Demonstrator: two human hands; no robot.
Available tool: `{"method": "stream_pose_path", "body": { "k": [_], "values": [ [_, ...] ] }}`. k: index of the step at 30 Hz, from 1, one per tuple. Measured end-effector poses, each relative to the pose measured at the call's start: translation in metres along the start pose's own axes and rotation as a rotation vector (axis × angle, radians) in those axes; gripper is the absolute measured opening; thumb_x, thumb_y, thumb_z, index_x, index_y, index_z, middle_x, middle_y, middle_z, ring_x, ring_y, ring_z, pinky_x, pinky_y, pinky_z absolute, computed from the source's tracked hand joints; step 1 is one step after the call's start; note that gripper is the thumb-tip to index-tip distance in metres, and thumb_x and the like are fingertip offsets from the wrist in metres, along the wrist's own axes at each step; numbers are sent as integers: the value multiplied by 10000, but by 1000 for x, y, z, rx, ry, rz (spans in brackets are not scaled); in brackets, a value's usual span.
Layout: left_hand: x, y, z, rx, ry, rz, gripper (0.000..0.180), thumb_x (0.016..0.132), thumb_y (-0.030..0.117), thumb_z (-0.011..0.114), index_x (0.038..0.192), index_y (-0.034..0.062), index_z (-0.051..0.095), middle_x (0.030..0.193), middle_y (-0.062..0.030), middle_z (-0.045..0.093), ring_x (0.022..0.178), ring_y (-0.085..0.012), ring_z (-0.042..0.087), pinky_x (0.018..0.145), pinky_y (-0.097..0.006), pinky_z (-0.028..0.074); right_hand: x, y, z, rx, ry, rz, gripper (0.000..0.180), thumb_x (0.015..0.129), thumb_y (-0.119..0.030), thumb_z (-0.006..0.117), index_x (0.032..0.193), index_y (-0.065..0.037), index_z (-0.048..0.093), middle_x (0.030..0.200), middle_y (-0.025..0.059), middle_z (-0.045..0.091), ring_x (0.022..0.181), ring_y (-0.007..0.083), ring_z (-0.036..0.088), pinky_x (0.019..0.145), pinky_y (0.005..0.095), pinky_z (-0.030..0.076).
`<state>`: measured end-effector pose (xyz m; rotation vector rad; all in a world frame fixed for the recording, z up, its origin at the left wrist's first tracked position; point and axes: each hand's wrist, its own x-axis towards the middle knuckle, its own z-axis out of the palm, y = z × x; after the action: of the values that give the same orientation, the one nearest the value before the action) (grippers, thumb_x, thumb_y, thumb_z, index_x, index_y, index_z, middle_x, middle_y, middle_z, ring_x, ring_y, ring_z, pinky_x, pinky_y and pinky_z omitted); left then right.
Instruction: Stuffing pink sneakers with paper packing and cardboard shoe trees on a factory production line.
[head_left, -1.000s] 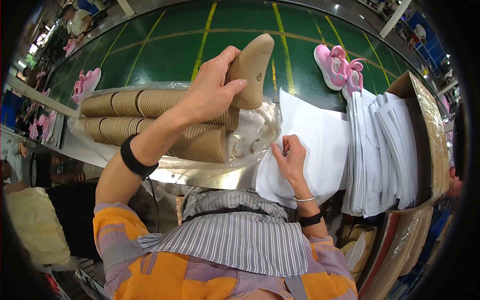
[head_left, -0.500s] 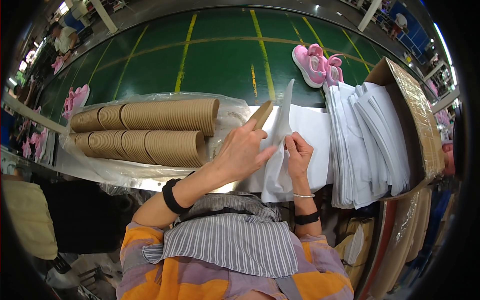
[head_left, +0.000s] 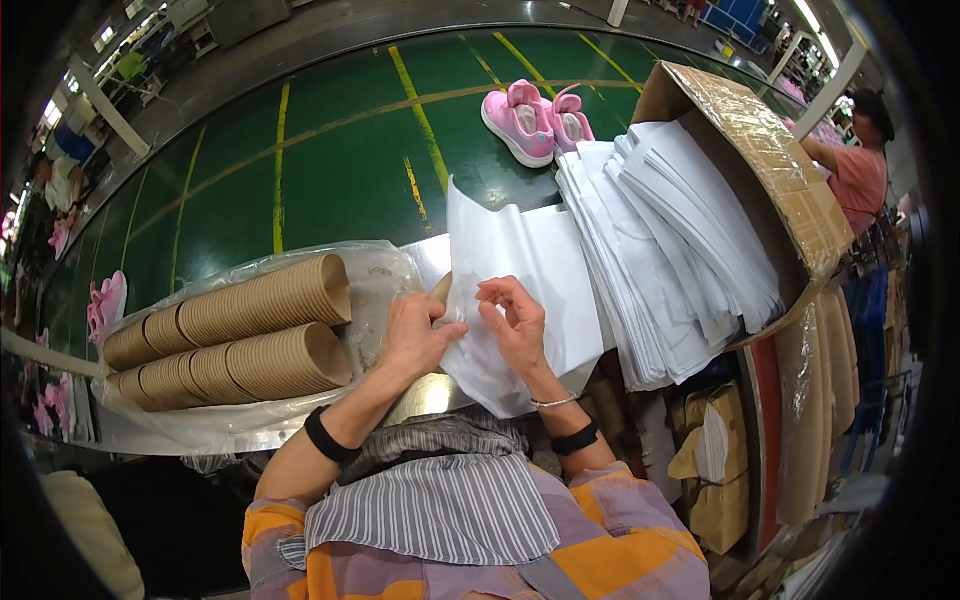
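Observation:
My left hand (head_left: 410,340) is closed on a curved brown cardboard insert (head_left: 443,289), mostly hidden behind a thin white paper sheet (head_left: 500,245). Its thumb lies at the sheet's left edge. The sheet stands partly raised, with its upper left corner curling up. In front of it is my right hand (head_left: 515,325), fingers loosely curved and apart, with nothing visible in them. More white sheets lie beneath. To the left, two rows of nested brown cardboard inserts (head_left: 265,300) rest on clear plastic wrap (head_left: 385,265).
On the right, a cardboard box (head_left: 780,150) lies on its side with a thick stack of white paper (head_left: 650,260) spilling out. Two pink shoes (head_left: 530,125) sit on the green belt (head_left: 340,150) beyond. Another pink shoe (head_left: 107,303) is at far left. A person (head_left: 860,170) stands behind the box.
The view has turned to the right. The sheet has opened out wider, and the brown insert has dropped behind it. My right hand's pinch on the sheet has loosened.

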<state>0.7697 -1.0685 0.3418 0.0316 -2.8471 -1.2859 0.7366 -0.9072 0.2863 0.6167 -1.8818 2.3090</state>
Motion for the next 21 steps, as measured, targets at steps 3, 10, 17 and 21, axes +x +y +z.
{"method": "stream_pose_path", "body": {
  "k": [3, 10, 17, 21],
  "values": [
    [2, -2, 5, -48, -29, -56, 287, 637, 189, 798, 730, -48, 665, 697, -125, 620, 580, -177, 564, 537, -330, 421, -2, -10, 1, -89, -119, 64, 326, 771, -85, 724, 1049, -6, 573, 914, 42, 576, 842, 109, 538, 748, 235, 440],
    [8, -11, 15, -169, -9, -262, 429, 669, 313, 793, 612, -67, 602, 579, -162, 542, 519, -198, 501, 495, -343, 392, -5, -7, 3, -80, -188, 175, 268, 747, -68, 726, 970, -18, 587, 825, 33, 577, 752, 113, 553, 673, 249, 459],
    [-9, -1, -12, -136, -73, -73, 227, 770, 151, 713, 707, -60, 657, 673, -69, 572, 556, -120, 512, 508, -285, 395, -12, -5, -9, -204, -182, 147, 116, 782, -37, 667, 879, 3, 619, 825, 54, 599, 714, 126, 562, 658, 253, 456],
    [-12, -9, -2, -167, -38, -81, 214, 738, 148, 737, 696, -45, 655, 652, -58, 556, 560, -118, 476, 510, -290, 368, -15, -4, -3, -110, -119, 160, 152, 781, -52, 673, 912, 3, 619, 834, 50, 594, 730, 121, 547, 683, 249, 446]
  ]
}}
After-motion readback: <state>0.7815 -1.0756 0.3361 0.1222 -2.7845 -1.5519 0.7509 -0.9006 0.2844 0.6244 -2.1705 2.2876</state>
